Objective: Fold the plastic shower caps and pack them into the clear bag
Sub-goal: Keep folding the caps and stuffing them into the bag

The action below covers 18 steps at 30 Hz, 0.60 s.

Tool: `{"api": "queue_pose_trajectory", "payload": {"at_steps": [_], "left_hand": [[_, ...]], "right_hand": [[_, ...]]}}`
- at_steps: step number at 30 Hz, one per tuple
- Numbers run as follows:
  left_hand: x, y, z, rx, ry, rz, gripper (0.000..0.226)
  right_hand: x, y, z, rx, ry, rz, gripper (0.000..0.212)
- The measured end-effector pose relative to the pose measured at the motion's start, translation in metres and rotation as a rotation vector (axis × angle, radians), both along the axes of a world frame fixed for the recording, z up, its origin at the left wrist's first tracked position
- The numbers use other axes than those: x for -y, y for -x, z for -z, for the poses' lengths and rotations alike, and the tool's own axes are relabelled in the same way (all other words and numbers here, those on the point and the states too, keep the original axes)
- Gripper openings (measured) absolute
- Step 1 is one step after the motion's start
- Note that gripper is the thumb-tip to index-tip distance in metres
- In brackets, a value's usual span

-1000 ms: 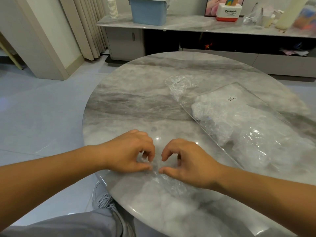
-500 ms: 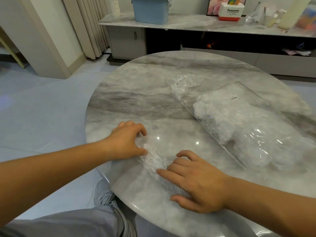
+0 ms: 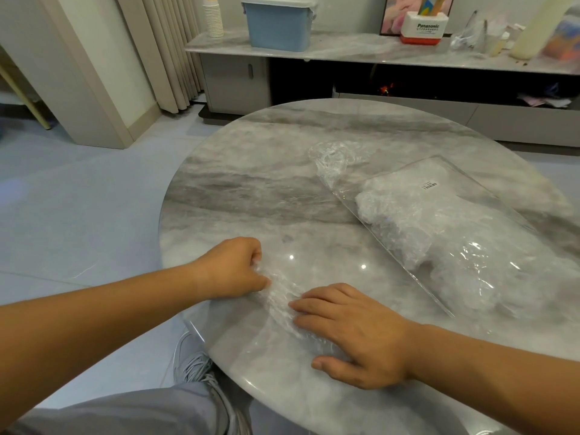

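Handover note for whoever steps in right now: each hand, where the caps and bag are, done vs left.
Hands: the left hand is curled, pinching one end of the shower cap at the table near edge. The right hand lies flat, pressing the other end.
Things: the clear bag lies to the right with packed caps inside. A crumpled cap sits at its far end, apparently outside.
Done: some caps bagged.
Left: finish folding this cap, bag it, then probably the crumpled one.

The right hand [image 3: 354,334] has flattened onto the shower cap [image 3: 280,297], apart from the left hand [image 3: 233,268].
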State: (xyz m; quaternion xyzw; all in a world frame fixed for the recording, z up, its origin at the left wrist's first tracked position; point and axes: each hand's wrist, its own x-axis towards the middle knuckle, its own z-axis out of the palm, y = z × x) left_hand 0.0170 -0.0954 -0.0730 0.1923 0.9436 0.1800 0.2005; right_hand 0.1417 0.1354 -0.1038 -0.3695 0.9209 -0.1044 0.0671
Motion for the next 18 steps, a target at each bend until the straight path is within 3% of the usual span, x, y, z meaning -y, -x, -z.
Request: {"api": "queue_pose_trajectory", "payload": {"at_steps": [4, 7, 10, 14, 18], "left_hand": [[-0.015, -0.014, 0.000, 0.096, -0.291, -0.065, 0.030], [-0.025, -0.030, -0.004, 0.180, -0.308, 0.045, 0.022], [-0.030, -0.044, -0.008, 0.306, -0.240, 0.105, 0.011], [-0.037, -0.042, -0.009, 0.530, -0.264, -0.049, 0.022], [-0.042, -0.033, -0.013, 0.728, -0.254, -0.209, 0.028]], "right_hand": [[0.002, 0.000, -0.002, -0.039, -0.080, 0.021, 0.058], [0.003, -0.002, -0.004, -0.048, -0.081, 0.017, 0.057], [-0.004, -0.007, -0.008, 0.063, 0.162, 0.042, 0.043], [-0.012, -0.004, -0.016, 0.051, 0.455, 0.464, 0.031], [-0.011, 0.016, -0.031, 0.352, 0.250, 0.868, 0.046]]}}
